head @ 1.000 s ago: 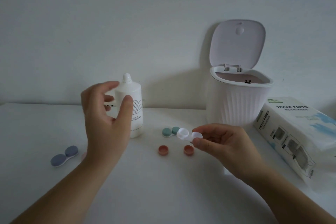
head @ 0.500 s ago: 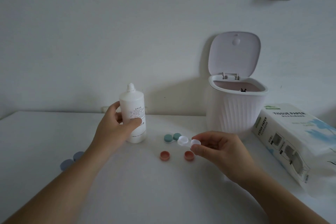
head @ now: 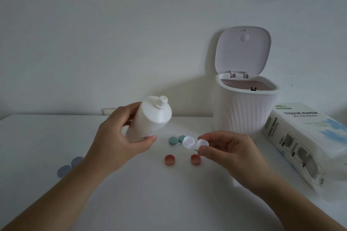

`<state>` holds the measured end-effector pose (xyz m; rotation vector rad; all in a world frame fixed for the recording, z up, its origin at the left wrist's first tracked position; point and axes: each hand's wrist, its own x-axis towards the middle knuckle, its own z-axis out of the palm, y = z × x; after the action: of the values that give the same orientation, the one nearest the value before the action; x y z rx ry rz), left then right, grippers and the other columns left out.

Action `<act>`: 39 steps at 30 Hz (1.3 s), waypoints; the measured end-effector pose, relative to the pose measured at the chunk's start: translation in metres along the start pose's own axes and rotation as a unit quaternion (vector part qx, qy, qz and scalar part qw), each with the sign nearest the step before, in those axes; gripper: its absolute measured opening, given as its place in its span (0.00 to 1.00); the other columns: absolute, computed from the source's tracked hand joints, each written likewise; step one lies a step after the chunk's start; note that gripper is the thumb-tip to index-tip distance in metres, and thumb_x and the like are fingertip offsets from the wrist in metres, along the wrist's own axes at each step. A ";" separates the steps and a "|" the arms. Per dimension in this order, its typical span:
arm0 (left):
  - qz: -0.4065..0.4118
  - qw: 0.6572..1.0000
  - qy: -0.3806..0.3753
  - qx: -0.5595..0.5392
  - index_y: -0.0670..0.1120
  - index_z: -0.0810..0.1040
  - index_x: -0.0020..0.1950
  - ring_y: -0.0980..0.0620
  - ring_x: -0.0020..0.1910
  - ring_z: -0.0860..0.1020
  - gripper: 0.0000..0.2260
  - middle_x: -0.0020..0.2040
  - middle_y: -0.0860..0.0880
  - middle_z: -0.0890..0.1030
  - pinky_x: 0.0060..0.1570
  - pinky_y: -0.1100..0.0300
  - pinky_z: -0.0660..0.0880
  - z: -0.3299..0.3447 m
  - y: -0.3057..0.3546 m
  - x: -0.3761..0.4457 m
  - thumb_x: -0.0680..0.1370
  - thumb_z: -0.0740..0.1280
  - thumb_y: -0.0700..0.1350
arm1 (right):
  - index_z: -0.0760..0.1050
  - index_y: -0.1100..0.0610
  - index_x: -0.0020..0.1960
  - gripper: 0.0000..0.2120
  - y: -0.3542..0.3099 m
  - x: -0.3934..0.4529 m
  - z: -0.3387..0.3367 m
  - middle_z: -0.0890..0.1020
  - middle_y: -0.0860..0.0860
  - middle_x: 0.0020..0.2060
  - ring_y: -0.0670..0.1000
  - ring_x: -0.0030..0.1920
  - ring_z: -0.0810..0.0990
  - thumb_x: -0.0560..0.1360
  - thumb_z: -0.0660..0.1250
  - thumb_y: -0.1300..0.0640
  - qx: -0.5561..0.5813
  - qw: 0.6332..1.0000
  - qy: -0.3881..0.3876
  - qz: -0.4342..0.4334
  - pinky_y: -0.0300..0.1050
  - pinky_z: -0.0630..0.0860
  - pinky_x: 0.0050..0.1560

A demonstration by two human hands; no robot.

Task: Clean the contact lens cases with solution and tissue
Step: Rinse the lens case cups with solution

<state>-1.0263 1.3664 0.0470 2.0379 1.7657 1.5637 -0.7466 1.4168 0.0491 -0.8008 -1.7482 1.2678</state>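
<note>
Now I count 3 cases, 2 red caps [head: 169,160], 1 bottle [head: 150,119]. L hand [head: 120,142] grips bottle, lifted and tilted since 0.5 s ago; R hand [head: 231,154] pinches white case [head: 195,143].

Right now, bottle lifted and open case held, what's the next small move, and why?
Probably tip the solution bottle further so its nozzle sits over the white case. The left hand holds it tilted, nozzle short of the cups, while the right hand pinches the case, cups up.

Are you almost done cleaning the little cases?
No, just starting. Done: two pink round caps are off. In hand: left hand tilts the white solution bottle; right hand pinches the open white lens case. Left: wiping; green case and blue-grey case still capped.
</note>
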 end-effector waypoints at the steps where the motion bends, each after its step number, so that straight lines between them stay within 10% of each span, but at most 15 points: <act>1: 0.015 1.000 -0.009 0.013 0.67 0.73 0.65 0.60 0.57 0.79 0.32 0.58 0.64 0.80 0.53 0.76 0.71 0.000 0.001 -0.001 0.65 0.81 0.52 | 0.86 0.48 0.50 0.10 -0.001 -0.001 0.000 0.88 0.53 0.42 0.52 0.45 0.88 0.68 0.77 0.53 0.007 1.000 0.003 0.000 0.36 0.81 0.47; 15: 0.138 0.980 -0.051 0.137 0.58 0.74 0.67 0.71 0.60 0.71 0.34 0.60 0.68 0.76 0.59 0.77 0.64 -0.007 -0.014 0.004 0.64 0.83 0.47 | 0.86 0.46 0.50 0.13 -0.006 -0.005 0.003 0.88 0.52 0.42 0.52 0.45 0.88 0.67 0.75 0.45 -0.035 0.998 -0.012 -0.042 0.41 0.82 0.52; 28: 0.168 0.967 -0.061 0.184 0.49 0.77 0.70 0.52 0.63 0.76 0.35 0.64 0.54 0.80 0.64 0.65 0.69 -0.006 -0.013 0.008 0.65 0.84 0.42 | 0.83 0.47 0.57 0.22 0.002 -0.003 0.001 0.89 0.49 0.43 0.48 0.49 0.87 0.64 0.75 0.42 -0.059 0.998 -0.023 -0.005 0.49 0.80 0.62; 39: 0.197 0.960 -0.063 0.191 0.46 0.79 0.67 0.51 0.63 0.75 0.31 0.63 0.51 0.80 0.67 0.68 0.64 -0.004 -0.010 0.010 0.65 0.83 0.39 | 0.85 0.48 0.50 0.08 0.003 -0.003 -0.001 0.88 0.46 0.42 0.48 0.47 0.87 0.71 0.76 0.53 -0.106 0.994 -0.038 -0.006 0.43 0.81 0.57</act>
<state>-1.0374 1.3751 0.0494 2.7442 1.8122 1.1866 -0.7442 1.4151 0.0460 -0.8697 -1.9691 1.1293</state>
